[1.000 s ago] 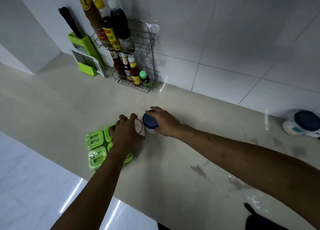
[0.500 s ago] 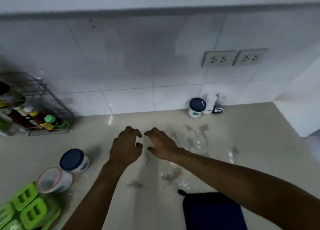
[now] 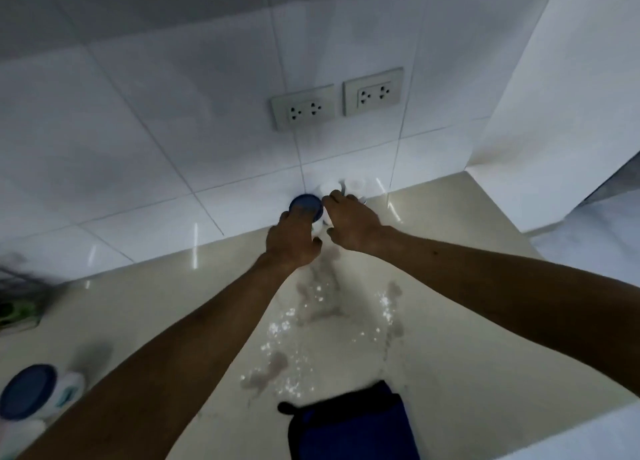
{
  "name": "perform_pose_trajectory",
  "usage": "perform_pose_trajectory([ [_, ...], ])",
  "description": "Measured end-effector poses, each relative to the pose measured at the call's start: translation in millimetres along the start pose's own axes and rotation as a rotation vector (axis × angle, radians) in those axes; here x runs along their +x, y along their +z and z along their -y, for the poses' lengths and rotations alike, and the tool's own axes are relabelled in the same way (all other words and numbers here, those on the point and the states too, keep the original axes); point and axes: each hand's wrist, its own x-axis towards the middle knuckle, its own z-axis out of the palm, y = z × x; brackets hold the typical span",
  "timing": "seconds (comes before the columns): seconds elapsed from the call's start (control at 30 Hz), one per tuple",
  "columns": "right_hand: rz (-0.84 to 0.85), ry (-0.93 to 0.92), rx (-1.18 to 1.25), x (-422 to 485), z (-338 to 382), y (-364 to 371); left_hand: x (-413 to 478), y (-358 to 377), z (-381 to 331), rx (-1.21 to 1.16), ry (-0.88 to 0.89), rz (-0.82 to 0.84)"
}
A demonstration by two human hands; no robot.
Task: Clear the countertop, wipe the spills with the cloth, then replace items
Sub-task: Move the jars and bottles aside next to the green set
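A white jar with a blue lid (image 3: pixel 306 203) stands against the tiled wall at the back of the beige countertop (image 3: pixel 467 338). My left hand (image 3: pixel 292 243) wraps around its front, thumb to the right. Beside it stand two small white bottles (image 3: pixel 356 185). My right hand (image 3: pixel 349 222) curls round the nearer one, index finger on top and thumb below. Wet spills (image 3: pixel 318 307) spread over the counter under my forearms. A dark blue cloth (image 3: pixel 349 425) lies at the front edge.
A second blue-lidded jar (image 3: pixel 27 392) sits at the far left front, with something white just below it. The wire bottle rack (image 3: pixel 20 286) shows as a blur at the left edge. Two wall sockets (image 3: pixel 303 111) are above the jars. A wall corner (image 3: pixel 502 168) closes the counter's right end.
A second ago both hands were at the blue-lidded jar and cup near the green containers. They let go, swung right over the spills, and now reach the jar and bottles at the wall.
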Motion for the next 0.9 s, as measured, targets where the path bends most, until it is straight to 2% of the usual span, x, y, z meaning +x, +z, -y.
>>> perform_pose_trajectory([
  [0.17, 0.010, -0.068, -0.188, 44, -31, -16, 45, 14, 2, 0.073, -0.172, 0.096],
  [0.33, 0.125, 0.007, -0.360, 68, -47, -11, 74, 18, -7, 0.073, -0.156, 0.030],
  [0.5, 0.026, 0.026, -0.279, 76, -44, -7, 83, 17, -6, -0.017, -0.201, 0.019],
  [0.57, -0.051, -0.004, -0.282, 70, -45, -2, 72, 16, -5, -0.067, -0.172, -0.026],
  [0.73, -0.101, -0.120, -0.249, 49, -22, 11, 16, -8, 23, -0.122, -0.165, -0.164],
  [0.9, 0.021, -0.257, 0.103, 24, 70, 37, -88, -37, 86, -0.173, -0.264, -0.218],
])
